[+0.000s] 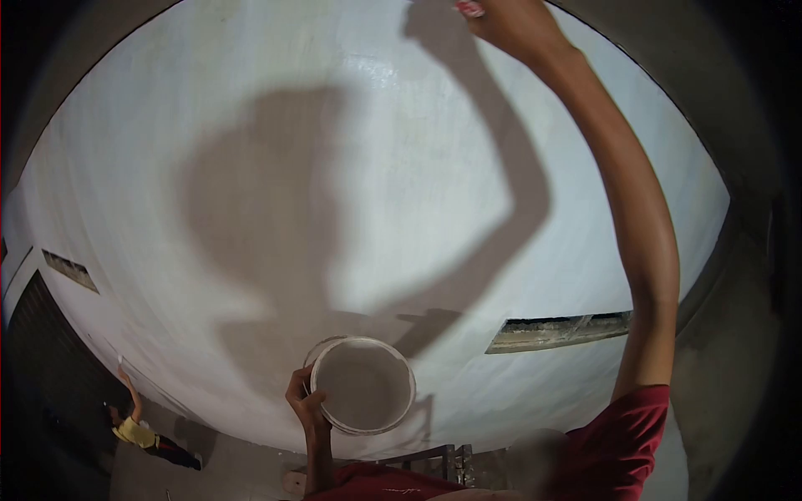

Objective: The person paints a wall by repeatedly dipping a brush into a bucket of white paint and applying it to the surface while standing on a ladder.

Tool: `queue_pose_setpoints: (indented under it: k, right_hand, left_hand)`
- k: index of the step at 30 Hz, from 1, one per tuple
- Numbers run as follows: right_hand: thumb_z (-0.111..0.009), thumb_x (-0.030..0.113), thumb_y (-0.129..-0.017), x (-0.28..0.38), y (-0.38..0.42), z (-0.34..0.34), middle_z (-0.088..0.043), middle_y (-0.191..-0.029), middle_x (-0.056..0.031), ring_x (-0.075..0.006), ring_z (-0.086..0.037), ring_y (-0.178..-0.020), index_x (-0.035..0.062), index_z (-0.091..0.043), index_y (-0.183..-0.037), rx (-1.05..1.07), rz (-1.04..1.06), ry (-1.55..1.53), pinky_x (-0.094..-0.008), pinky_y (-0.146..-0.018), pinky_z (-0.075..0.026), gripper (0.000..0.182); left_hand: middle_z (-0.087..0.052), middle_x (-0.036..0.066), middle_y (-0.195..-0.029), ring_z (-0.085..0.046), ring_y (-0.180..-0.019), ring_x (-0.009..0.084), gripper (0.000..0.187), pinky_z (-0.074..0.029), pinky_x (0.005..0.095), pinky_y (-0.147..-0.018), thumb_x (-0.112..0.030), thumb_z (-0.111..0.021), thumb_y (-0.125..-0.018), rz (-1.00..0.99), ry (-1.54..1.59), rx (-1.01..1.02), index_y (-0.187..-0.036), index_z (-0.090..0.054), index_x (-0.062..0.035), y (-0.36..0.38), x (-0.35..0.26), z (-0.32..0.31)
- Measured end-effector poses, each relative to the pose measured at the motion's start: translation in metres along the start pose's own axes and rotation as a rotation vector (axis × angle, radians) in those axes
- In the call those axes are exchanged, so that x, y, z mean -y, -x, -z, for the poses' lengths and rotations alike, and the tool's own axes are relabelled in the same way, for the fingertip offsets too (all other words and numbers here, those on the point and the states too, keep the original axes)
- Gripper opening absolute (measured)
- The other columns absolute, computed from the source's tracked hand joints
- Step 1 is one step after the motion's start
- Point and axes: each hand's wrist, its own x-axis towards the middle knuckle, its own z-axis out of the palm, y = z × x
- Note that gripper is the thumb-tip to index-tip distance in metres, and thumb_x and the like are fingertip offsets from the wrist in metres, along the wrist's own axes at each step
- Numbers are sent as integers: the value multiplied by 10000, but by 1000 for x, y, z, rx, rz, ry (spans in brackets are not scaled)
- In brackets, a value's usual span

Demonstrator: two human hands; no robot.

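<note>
bucket (368, 355): in left hand (302, 396), grasped at its side, mouth toward the camera | right hand (511, 23): raised well above bucket, cut off by frame edge, grip cannot be told; red-and-white item (469, 8) at it | pale wall (418, 242): ahead of both hands | person in yellow (136, 432): well left of left hand

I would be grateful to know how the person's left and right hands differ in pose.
The left hand is low in view, while the right hand is raised to the top edge. The left hand holds the bucket; the right hand, partly cut off, has a red-and-white item I cannot identify. Both are bare.
</note>
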Motion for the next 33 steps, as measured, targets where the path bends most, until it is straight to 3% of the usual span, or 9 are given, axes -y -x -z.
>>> queue_pose_setpoints:
  k: [3, 5, 7, 11, 19, 25, 28, 31, 33]
  right_hand:
    - [-667, 97, -747, -11, 37, -50, -607, -854, -157, -331, -609, -716, 22, -653, -1007, -9, 168, 119, -389, -688, -505, 271]
    - [-659, 13, -705, 10, 78, -53, -599, -845, -136, -309, -606, -692, 17, -650, -1056, 53, 171, 88, -384, -680, -507, 351]
    - [-625, -10, -658, 16, 108, -34, -612, -850, -164, -324, -616, -711, -2, -666, -962, 115, 149, -147, -395, -688, -506, 307]
    - [-644, -96, -680, -14, 106, -17, -648, -894, -127, -259, -643, -691, 31, -680, -1036, -93, 51, -60, -328, -662, -532, 380]
    - [-599, -47, -737, -53, 51, -4, -654, -880, -206, -307, -646, -762, -38, -672, -979, -268, 98, 127, -365, -683, -535, 253]
    - [-601, -55, -730, -45, 40, -14, -668, -865, -174, -279, -649, -738, -27, -682, -980, -271, 0, 70, -366, -679, -540, 265]
    - [-595, -57, -735, -17, 58, -3, -670, -834, -176, -268, -645, -706, -15, -693, -962, 27, -71, 85, -358, -650, -542, 251]
    - [-583, -52, -734, -9, 61, 7, -664, -794, -180, -265, -629, -655, -15, -698, -940, -114, 111, -125, -353, -622, -538, 239]
    - [-564, -46, -738, 4, 47, 12, -659, -775, -172, -260, -630, -674, -21, -697, -898, -98, 38, -117, -350, -619, -539, 210]
  left_hand:
    - [-607, 161, -860, -583, -745, 205, 520, -493, 308, -711, -124, -482, -509, -7, 26, 21, -967, -563, 110, -1, 5, 4]
    - [-606, 166, -867, -588, -752, 214, 525, -498, 316, -711, -132, -484, -507, 6, 33, 21, -968, -564, 106, -2, 10, 8]
    - [-606, 170, -871, -594, -760, 225, 528, -505, 327, -713, -136, -483, -504, 20, 27, 11, -968, -564, 104, -1, 12, 14]
    - [-607, 174, -878, -604, -778, 244, 532, -518, 353, -729, -134, -477, -496, 31, 25, -8, -964, -559, 105, -5, 13, 13]
    - [-615, 180, -885, -609, -781, 244, 525, -523, 357, -742, -107, -465, -486, 11, 63, -31, -956, -558, 107, -6, 16, 16]
    - [-617, 176, -872, -608, -774, 237, 524, -517, 345, -741, -98, -459, -491, 0, 73, -6, -961, -562, 110, -8, 15, 17]
    - [-615, 165, -858, -603, -762, 224, 525, -511, 332, -730, -93, -460, -494, -11, 42, 4, -966, -564, 109, -9, 17, 25]
    - [-614, 154, -851, -596, -753, 212, 514, -503, 320, -722, -91, -468, -504, -21, 37, -21, -969, -567, 104, -9, 20, 27]
    - [-614, 148, -853, -593, -751, 207, 502, -498, 314, -723, -89, -472, -512, -31, 60, 2, -967, -568, 100, -9, 20, 27]
